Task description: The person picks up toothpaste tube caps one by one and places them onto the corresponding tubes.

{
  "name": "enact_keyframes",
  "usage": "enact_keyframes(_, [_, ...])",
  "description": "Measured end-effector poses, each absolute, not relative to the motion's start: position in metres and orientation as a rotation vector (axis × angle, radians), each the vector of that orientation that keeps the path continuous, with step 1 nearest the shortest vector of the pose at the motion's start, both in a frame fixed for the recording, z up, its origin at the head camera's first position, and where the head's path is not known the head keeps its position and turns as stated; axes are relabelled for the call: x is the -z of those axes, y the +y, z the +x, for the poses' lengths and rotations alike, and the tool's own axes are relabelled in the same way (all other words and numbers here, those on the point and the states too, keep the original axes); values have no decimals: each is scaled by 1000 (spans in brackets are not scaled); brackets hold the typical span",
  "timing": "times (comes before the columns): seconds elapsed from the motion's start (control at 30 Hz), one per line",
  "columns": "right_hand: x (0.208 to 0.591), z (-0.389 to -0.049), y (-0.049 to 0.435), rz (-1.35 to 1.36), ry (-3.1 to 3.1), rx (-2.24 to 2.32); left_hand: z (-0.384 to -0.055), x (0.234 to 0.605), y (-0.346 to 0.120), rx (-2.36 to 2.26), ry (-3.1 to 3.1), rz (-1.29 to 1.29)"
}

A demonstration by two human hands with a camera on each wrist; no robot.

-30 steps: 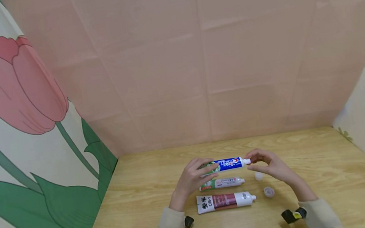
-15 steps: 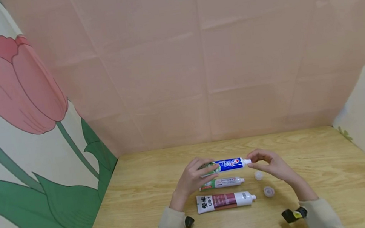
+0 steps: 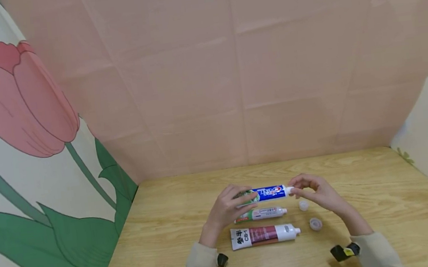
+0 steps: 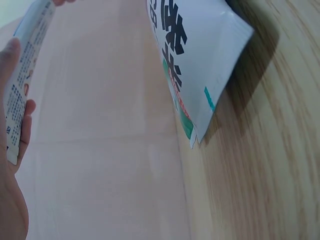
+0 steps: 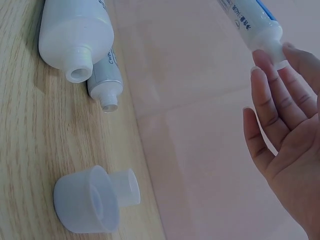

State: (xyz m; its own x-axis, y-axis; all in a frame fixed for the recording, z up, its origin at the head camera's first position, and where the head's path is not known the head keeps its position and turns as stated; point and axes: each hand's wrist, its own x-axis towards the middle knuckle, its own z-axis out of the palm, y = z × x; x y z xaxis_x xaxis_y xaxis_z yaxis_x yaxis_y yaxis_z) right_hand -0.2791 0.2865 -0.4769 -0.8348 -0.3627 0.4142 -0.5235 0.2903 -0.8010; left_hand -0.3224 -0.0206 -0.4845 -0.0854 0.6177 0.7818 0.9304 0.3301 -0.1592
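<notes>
Head view: left hand (image 3: 225, 209) partly covers tail of blue tube (image 3: 271, 193). Right wrist view: top edge crops maroon tube (image 5: 75, 27); green tube (image 5: 106, 75) partly hidden behind it.

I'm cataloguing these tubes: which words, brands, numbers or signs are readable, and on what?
"参半": on the maroon-and-white tube.
"CB-1": beside it, same tube.
"CWIN", apparently: on the green-and-white tube, right wrist view; its other print is too small.
Blue tube: a blurred red-and-white logo; lettering too small or blurred to read surely.
</notes>
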Motion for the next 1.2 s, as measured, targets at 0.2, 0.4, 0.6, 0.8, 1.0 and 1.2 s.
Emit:
enact_keyframes(0.2, [475, -279, 284, 864, -2395, -1579, -321, 484, -20, 482, -1807, -1379])
enact_keyframes(0.4, [468, -275, 282, 820, -2425, -1574, -321, 483, -20, 469, -1812, -1380])
enact_keyframes(0.6, [477, -279, 286, 783, -2452, -1549, -320, 482, -19, 474, -1798, -1381])
enact_keyframes(0.8, [480, -281, 288, 812, -2434, -1549, -320, 483, -19, 488, -1794, -1379])
enact_keyframes(1.0, [468, -272, 282, 769, -2446, -1482, -320, 482, -21, 482, -1801, -1366])
enact_keyframes(1.2, [452, -261, 275, 746, -2459, -1463, -320, 481, -22, 473, -1800, -1362])
